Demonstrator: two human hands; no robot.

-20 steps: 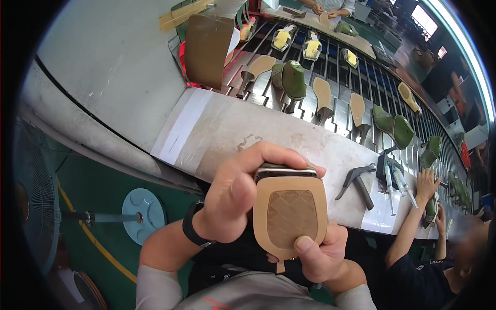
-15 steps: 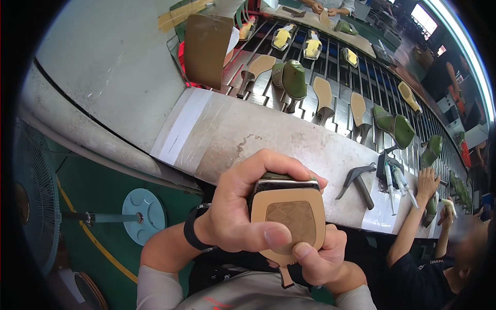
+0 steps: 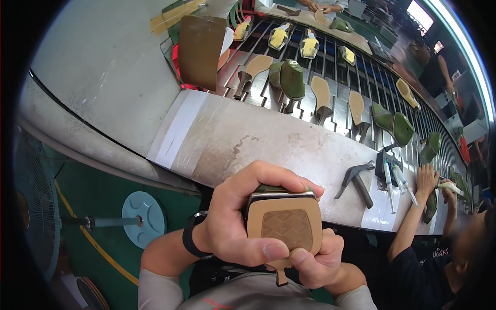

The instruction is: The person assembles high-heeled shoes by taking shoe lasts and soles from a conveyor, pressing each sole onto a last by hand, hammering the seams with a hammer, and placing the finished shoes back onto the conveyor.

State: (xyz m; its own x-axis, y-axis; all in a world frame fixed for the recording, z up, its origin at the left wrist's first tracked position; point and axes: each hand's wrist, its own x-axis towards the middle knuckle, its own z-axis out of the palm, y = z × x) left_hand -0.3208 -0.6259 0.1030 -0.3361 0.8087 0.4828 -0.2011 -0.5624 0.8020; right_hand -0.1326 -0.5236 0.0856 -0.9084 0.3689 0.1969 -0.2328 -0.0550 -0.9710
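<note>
Close in front of my body I hold a shoe point(image 3: 287, 213) upside down, its tan patterned outsole facing up and its squarish toe pointing away. A thin heel with a dark tip points back toward me. My left hand point(image 3: 227, 222) wraps around the toe end from the left, fingers over the far edge and thumb on the sole. From the right, my right hand point(image 3: 321, 261) grips the narrower part, its thumb pressed on the sole beside the left thumb. The shoe's upper is mostly hidden; a shiny dark rim shows at the toe.
A pale worktable point(image 3: 274, 139) lies ahead. On it are a hammer point(image 3: 357, 183) and syringes point(image 3: 388, 183) in a dark holder. Beyond, a slatted conveyor carries green shoes point(image 3: 293, 82) and heeled tan soles point(image 3: 321, 93). A co-worker's hand point(image 3: 427, 181) is at right, a fan point(image 3: 39, 206) at left.
The shoe has tilted so its sole faces up more squarely and sits slightly lower. My right thumb has shifted closer to my left thumb. Both hands keep their grip.
</note>
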